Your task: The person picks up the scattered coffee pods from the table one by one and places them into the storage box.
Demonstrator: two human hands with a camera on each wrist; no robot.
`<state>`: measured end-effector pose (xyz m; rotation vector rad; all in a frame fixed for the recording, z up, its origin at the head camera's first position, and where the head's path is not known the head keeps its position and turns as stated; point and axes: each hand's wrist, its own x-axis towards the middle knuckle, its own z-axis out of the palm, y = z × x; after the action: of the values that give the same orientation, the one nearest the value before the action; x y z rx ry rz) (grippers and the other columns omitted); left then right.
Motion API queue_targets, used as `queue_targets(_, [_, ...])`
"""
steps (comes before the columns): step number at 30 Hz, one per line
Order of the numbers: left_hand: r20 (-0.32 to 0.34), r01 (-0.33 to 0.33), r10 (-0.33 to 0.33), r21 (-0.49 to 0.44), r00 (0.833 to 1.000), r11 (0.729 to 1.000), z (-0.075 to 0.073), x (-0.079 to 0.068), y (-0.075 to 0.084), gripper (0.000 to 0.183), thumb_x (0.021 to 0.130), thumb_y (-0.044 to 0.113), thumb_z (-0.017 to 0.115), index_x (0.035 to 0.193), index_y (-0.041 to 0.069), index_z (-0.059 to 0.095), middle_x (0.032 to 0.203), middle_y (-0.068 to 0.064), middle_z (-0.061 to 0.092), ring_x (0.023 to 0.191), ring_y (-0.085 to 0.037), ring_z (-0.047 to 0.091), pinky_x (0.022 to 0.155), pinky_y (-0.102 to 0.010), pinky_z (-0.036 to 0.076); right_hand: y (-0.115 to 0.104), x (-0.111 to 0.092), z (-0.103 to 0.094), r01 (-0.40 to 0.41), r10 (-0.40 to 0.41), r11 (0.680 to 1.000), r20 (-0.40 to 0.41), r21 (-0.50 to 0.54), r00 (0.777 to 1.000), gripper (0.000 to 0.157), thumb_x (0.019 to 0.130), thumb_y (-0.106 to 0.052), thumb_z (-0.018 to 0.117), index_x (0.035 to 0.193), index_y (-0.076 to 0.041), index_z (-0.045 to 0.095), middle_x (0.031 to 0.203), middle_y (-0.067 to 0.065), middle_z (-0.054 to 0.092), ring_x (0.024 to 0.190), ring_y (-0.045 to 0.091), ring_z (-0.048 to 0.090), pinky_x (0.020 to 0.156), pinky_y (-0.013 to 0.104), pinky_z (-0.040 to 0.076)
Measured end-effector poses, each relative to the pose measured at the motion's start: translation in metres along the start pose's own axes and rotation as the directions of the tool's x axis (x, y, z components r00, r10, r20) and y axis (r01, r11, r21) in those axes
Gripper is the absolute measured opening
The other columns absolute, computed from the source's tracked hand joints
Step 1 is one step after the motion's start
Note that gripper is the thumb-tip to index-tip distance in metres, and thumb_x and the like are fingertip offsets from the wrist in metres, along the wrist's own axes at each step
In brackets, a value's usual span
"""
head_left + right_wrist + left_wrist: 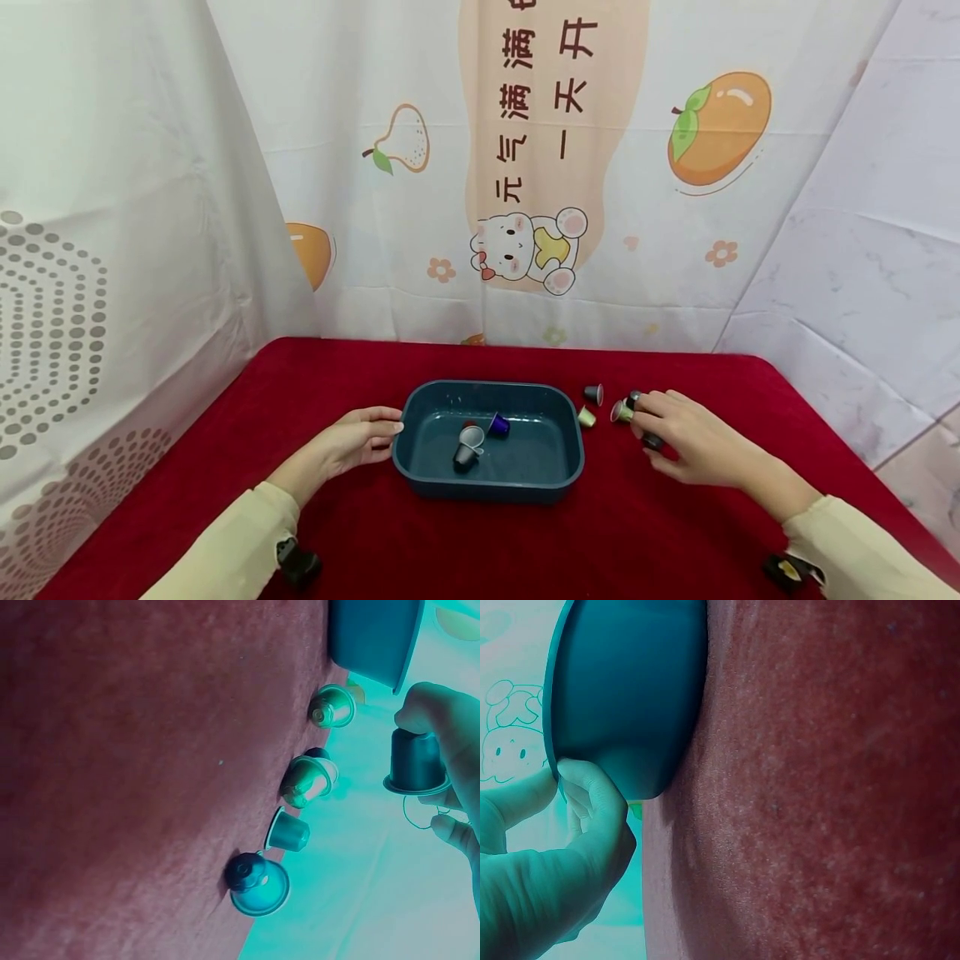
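Observation:
My left hand (363, 437) pinches the left rim of a dark teal plastic basin (487, 492), its thumb and fingertips at the edge in the left wrist view. Inside lie several coffee capsules, among them a purple capsule (499, 425) and a black one (464, 457). To the right of the basin my right hand (693, 437) pinches a dark coffee capsule (415, 761) between thumb and fingers. That capsule hangs above the table with its wide rim downward in the right wrist view.
Loose capsules lie on the red tablecloth (487, 550) right of the basin: a grey one (594, 393), a pale green one (587, 417) and others by the right hand. In the right wrist view a dark capsule (245, 871) lies nearest the bottom. A printed curtain (420, 208) hangs behind.

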<state>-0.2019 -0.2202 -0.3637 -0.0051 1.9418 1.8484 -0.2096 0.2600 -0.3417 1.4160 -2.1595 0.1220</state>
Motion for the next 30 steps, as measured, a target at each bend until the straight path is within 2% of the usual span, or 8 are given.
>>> queue_targets(2, [0.001,-0.002,0.002,0.002,1.0,1.0,0.0,0.0,0.0,0.05,0.096,0.015,0.055,0.136,-0.007,0.035,0.098,0.003,0.062,0.086,-0.007,0.062,0.079,-0.023,0.053,0.0,0.003,-0.001,0.003,-0.003,1.0,0.003,-0.005,1.0,0.013,0.087,-0.03,0.053,0.082,-0.018,0.057,0.087,-0.008,0.049,0.082,0.004,0.042,0.074,0.021,0.036])
queue_targets(4, [0.001,-0.003,0.003,0.006,1.0,1.0,-0.001,0.0,0.0,0.051,0.096,0.016,0.055,0.137,-0.007,0.035,0.099,0.002,0.062,0.087,-0.007,0.062,0.079,-0.023,0.053,0.0,0.005,-0.002,0.003,-0.003,1.0,0.009,-0.017,1.0,0.009,0.081,-0.025,0.061,0.082,-0.018,0.057,0.087,-0.008,0.049,0.083,0.004,0.042,0.074,0.022,0.037])
queue_targets(8, [-0.004,0.0,0.0,0.006,1.0,1.0,0.0,0.0,0.0,0.052,0.096,0.016,0.056,0.137,-0.007,0.034,0.099,0.002,0.062,0.087,-0.007,0.062,0.079,-0.023,0.053,0.0,0.011,-0.003,0.0,0.001,1.0,0.02,-0.025,1.0,0.038,0.055,-0.017,0.083,0.083,-0.018,0.057,0.087,-0.008,0.05,0.083,0.004,0.043,0.073,0.024,0.039])
queue_targets(10, [-0.007,0.002,-0.002,0.005,1.0,1.0,0.0,0.0,-0.001,0.052,0.096,0.016,0.056,0.137,-0.007,0.034,0.099,0.002,0.062,0.086,-0.007,0.062,0.079,-0.023,0.054,0.0,0.015,-0.004,0.001,0.0,1.0,0.025,-0.029,1.0,0.044,0.051,-0.017,0.086,0.083,-0.019,0.057,0.087,-0.008,0.051,0.083,0.004,0.043,0.072,0.025,0.04])
queue_targets(23, [-0.01,-0.001,0.002,0.007,1.0,1.0,0.0,0.0,0.0,0.051,0.096,0.016,0.056,0.136,-0.007,0.035,0.097,0.003,0.061,0.086,-0.007,0.062,0.078,-0.022,0.053,0.002,0.037,-0.007,0.022,-0.02,0.999,0.062,-0.047,0.998,0.04,0.055,-0.021,0.087,0.082,-0.019,0.057,0.085,-0.007,0.051,0.08,0.004,0.042,0.071,0.026,0.04])
queue_targets(30, [-0.015,0.004,-0.004,0.007,1.0,1.0,0.0,0.001,-0.001,0.051,0.096,0.016,0.056,0.137,-0.007,0.034,0.097,0.003,0.061,0.085,-0.007,0.061,0.078,-0.022,0.053,0.001,0.047,-0.007,0.009,-0.004,0.999,0.1,-0.043,0.995,0.044,0.054,-0.027,0.089,0.084,-0.019,0.057,0.086,-0.007,0.051,0.083,0.004,0.044,0.073,0.027,0.044])
